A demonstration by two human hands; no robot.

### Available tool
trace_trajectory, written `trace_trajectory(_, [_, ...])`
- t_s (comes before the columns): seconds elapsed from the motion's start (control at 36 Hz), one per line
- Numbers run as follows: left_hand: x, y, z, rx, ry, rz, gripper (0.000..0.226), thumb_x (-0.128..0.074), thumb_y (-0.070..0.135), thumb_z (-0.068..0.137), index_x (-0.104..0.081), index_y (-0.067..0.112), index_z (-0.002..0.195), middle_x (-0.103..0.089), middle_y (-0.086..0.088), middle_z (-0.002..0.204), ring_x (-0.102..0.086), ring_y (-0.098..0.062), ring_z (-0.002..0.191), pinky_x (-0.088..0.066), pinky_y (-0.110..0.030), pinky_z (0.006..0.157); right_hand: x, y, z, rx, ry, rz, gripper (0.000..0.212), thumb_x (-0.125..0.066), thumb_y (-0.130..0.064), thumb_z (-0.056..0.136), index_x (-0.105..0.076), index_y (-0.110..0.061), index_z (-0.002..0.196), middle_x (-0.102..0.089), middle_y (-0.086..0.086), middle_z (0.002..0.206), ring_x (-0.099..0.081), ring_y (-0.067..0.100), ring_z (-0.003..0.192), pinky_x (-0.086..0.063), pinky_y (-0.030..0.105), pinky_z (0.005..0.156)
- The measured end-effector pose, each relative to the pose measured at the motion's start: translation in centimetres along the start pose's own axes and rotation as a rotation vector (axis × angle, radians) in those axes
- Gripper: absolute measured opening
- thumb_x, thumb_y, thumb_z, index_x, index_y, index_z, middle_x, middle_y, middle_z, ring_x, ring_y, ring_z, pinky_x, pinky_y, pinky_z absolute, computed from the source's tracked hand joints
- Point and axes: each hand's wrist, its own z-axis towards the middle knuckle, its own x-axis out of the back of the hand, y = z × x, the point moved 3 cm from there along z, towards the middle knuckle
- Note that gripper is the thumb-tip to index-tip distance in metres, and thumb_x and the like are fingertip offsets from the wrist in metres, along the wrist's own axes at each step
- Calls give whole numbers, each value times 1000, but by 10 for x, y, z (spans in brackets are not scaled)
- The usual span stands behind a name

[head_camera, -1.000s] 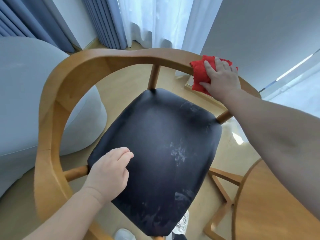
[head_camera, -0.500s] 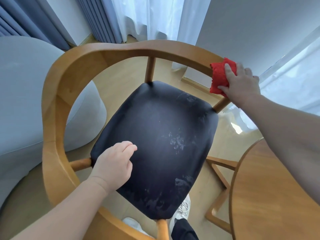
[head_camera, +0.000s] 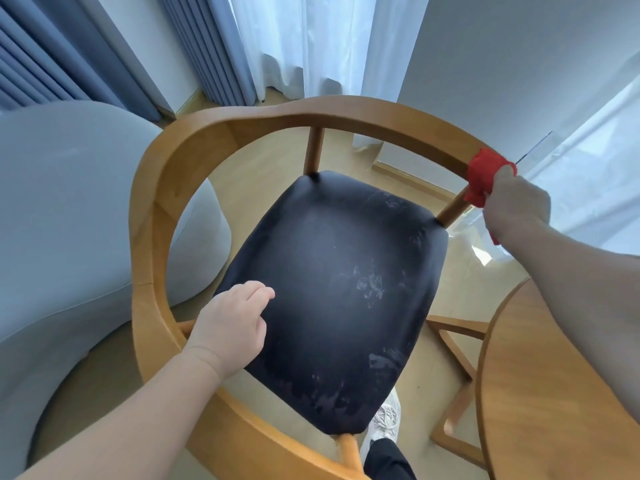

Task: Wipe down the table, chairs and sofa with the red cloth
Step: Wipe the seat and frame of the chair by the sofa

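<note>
Right hand [head_camera: 516,206] gripping red cloth [head_camera: 483,174] on chair rail [head_camera: 346,112], fingers hidden; left hand [head_camera: 230,323] loosely curled

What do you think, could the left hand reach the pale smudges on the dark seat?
Probably yes. The left hand is over the seat, holding nothing, with only bare cushion between it and the smudges. The red cloth, though, is in the right hand.

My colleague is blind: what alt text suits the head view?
The right hand holds a red cloth against the curved rail of a wooden chair; the left hand, loosely curled, is over its dark seat. Grey sofa left, table right.
</note>
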Motion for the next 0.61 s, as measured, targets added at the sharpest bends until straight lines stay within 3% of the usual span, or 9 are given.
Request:
trace_trajectory(0.06, [4, -8, -1, 7, 2, 17, 35, -71, 0, 69, -69, 9, 103, -69, -5, 100, -66, -23, 84, -54, -31, 74, 3, -7, -7, 30, 48, 40, 11, -45, -20, 94, -40, -10, 97, -62, 19, 83, -55, 35, 64, -46, 38, 63])
trace_trajectory(0.11, [8, -19, -4, 34, 12, 39, 33, -70, 0, 69, -69, 8, 102, -69, -5, 98, -66, -24, 86, -54, -34, 77, 8, -29, -14, 106, 69, 112, 15, -45, -29, 95, -41, -15, 90, -62, 16, 81, -56, 36, 64, -44, 37, 63])
trace_trajectory(0.25, [19, -51, -12, 170, 122, 99, 31, -67, 6, 75, -66, 10, 106, -64, -6, 106, -59, -25, 100, -49, -39, 90, 24, -123, -34, 383, 60, 383, 19, -49, -33, 94, -55, -18, 103, -62, 11, 100, -60, 36, 86, -52, 43, 77])
trace_trajectory(0.33, [20, -70, -19, 282, 206, 148, 45, -67, 8, 75, -57, 5, 119, -56, -13, 121, -50, -31, 114, -39, -45, 101, 28, -177, -45, 379, -3, 545, 26, -51, -27, 92, -54, -18, 117, -52, 13, 112, -58, 40, 89, -49, 43, 80])
trace_trajectory(0.44, [14, -91, -27, 487, 191, 92, 62, -59, 18, 85, -36, 5, 141, -35, -13, 147, -32, -30, 135, -20, -37, 111, 28, -233, -59, 343, -41, 765, 36, -55, -24, 91, -53, -22, 127, -60, 6, 116, -59, 30, 98, -46, 38, 86])
trace_trajectory(0.53, [4, -98, -28, 552, 169, 19, 66, -49, 25, 90, -22, 11, 148, -21, -6, 156, -21, -23, 142, -19, -35, 115, 28, -268, -65, 357, -87, 879, 40, -56, -27, 92, -49, -27, 132, -64, 1, 112, -59, 23, 93, -47, 34, 83])
trace_trajectory(0.61, [0, -105, -30, 573, 187, -21, 68, -47, 26, 89, -18, 14, 150, -19, -3, 156, -20, -20, 142, -20, -34, 114, 27, -299, -67, 365, -119, 946, 44, -54, -26, 94, -44, -28, 137, -62, -3, 109, -56, 17, 90, -45, 31, 80])
